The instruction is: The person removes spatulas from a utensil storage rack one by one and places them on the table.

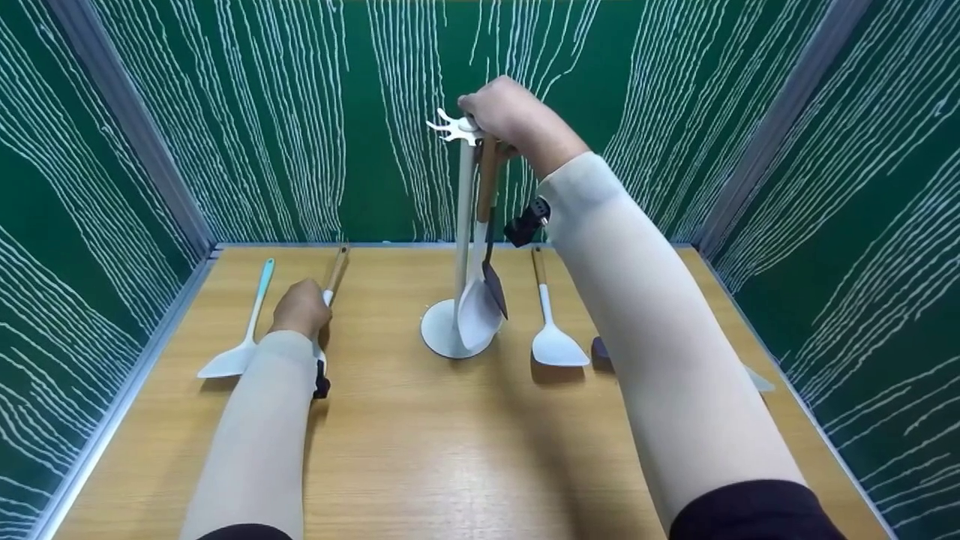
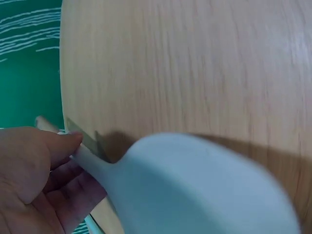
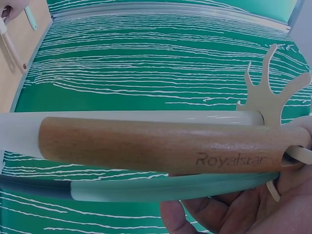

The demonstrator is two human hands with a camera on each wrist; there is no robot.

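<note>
My left hand (image 1: pixel 302 307) (image 2: pixel 39 180) pinches the neck of a wooden-handled white utensil (image 2: pixel 195 180), thumb on one side and fingers on the other; its broad head fills the lower part of the left wrist view. A white stand (image 1: pixel 463 210) with a hooked top (image 3: pixel 265 97) stands at mid-table. My right hand (image 1: pixel 517 116) (image 3: pixel 287 200) grips around that top, its fingers curled behind the handles. From a hook hangs a white utensil with a wooden handle (image 3: pixel 161 146) (image 1: pixel 487 180); beside it hangs one with a mint handle (image 3: pixel 170 189) and a dark head (image 1: pixel 493 289).
A mint-handled turner (image 1: pixel 236 360) lies at the left of the wooden table (image 1: pixel 420 450). Right of the stand lies a white turner (image 1: pixel 559 349), with a dark utensil (image 1: pixel 600 348) and a pale one (image 1: pixel 759 379) partly behind my right forearm. Green walls enclose the back and sides.
</note>
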